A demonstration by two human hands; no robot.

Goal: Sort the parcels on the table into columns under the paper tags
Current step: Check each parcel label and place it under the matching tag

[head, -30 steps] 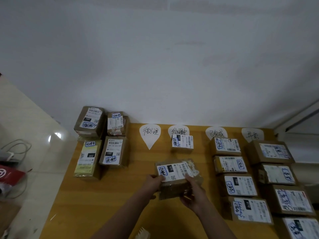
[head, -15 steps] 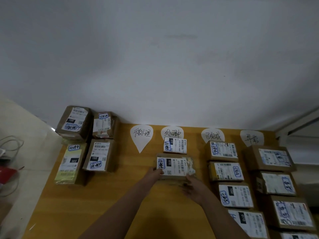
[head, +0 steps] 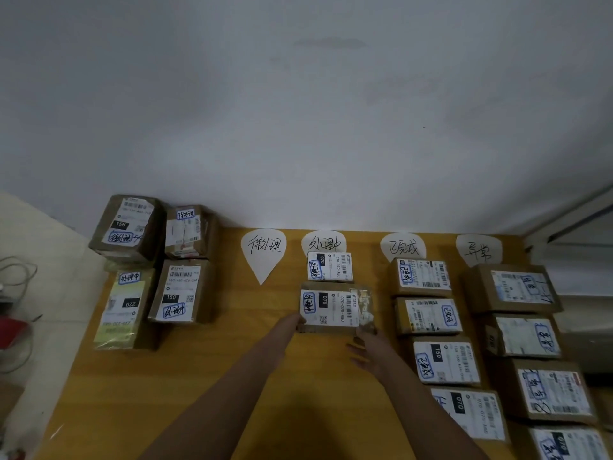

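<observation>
A brown parcel [head: 335, 308] with a white label lies flat on the wooden table [head: 232, 360], directly below a smaller parcel [head: 329, 267] under the second paper tag [head: 323, 242]. My left hand [head: 292, 322] touches its near left corner. My right hand [head: 365, 350] hovers just off its near right corner with fingers relaxed and holds nothing. The first tag [head: 263, 250] has no parcel beneath it. Columns of parcels run under the third tag [head: 403, 247] and the fourth tag [head: 477, 252].
Several loose parcels sit at the table's far left, among them a tall one [head: 127, 227] and a yellow-labelled one [head: 122, 307]. Cables [head: 16, 277] and a red object [head: 13, 333] lie on the floor at left. A white wall backs the table.
The parcel went from held above the table to lying flat under the second tag. My right hand has let go and pulled back slightly; my left hand stays at its corner.
</observation>
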